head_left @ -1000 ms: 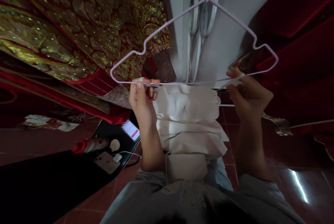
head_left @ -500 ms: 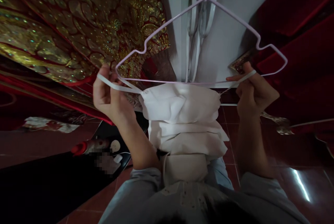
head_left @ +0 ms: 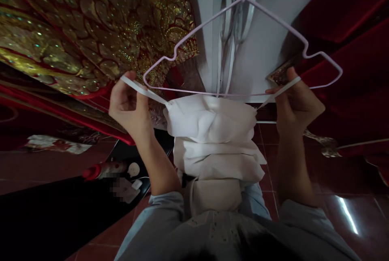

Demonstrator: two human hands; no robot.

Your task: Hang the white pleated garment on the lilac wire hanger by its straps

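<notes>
A pale pink wire hanger [head_left: 273, 20] hangs in front of a grey pillar. Below its bottom bar hangs a white tiered garment [head_left: 212, 139] with thin white straps. My left hand [head_left: 127, 105] is closed on the left strap [head_left: 142, 89], pulled out to the left of the hanger's left end. My right hand [head_left: 296, 103] is closed on the right strap [head_left: 281, 90], held just under the hanger's bottom bar near its right shoulder. The garment's top edge sits right under the bar.
A gold-embroidered red garment [head_left: 91, 30] hangs at upper left. Dark red cloth [head_left: 358, 50] fills the right. A black surface [head_left: 60, 208] at lower left carries a red-capped bottle [head_left: 103, 170], a white charger and a phone. The floor is red tile [head_left: 340, 212].
My left hand moved from the hanger's bottom bar out to the left, pulling the left strap taut. My right hand rose slightly with its strap. The hanger shifted a little to the right.
</notes>
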